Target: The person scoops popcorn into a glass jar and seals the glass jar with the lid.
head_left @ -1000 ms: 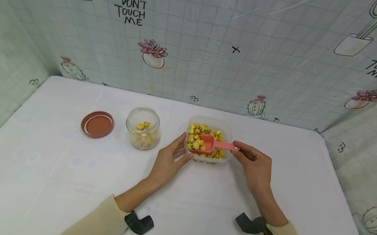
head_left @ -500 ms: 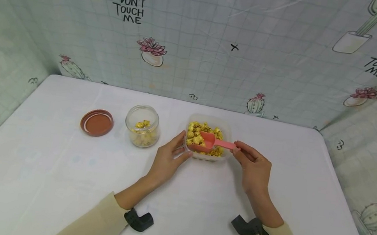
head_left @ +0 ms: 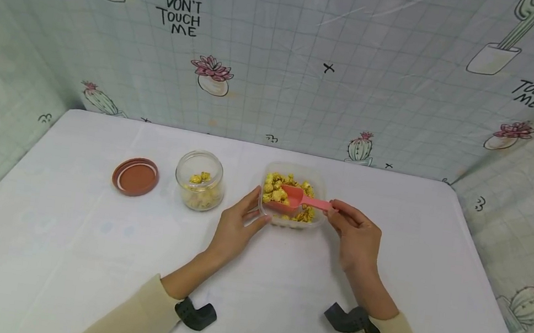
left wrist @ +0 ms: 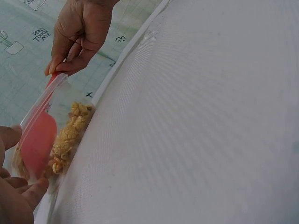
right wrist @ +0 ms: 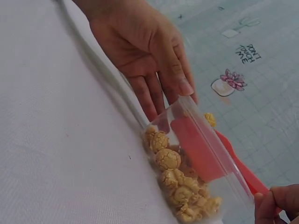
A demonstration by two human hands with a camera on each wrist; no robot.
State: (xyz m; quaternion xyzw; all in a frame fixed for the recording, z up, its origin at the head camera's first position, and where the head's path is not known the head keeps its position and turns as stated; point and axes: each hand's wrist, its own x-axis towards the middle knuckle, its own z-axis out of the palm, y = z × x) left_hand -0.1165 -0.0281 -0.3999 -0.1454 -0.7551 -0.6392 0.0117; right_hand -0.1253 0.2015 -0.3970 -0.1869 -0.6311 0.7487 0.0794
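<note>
The left hand (head_left: pixel 233 231) is bracing the left side of the clear container (head_left: pixel 296 170) with spread thumb and fingers, while the right hand (head_left: pixel 358 240) is pinching the handle of the pink scoop (head_left: pixel 295 196), whose bowl is sitting inside among yellow popcorn (head_left: pixel 272 190).

A white table (head_left: pixel 85 261) bears a brown lid (head_left: pixel 135 177), a clear jar (head_left: pixel 200 197) and a clear container (head_left: pixel 290 224).

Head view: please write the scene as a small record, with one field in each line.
Left hand: grips the clear tub at its left side
Right hand: pinches the pink scoop by its handle
Scoop position: bowl inside the tub
Tub contents: popcorn
Glass jar: uncapped, some popcorn inside, left of tub
Brown lid: on the table, left of jar
</note>
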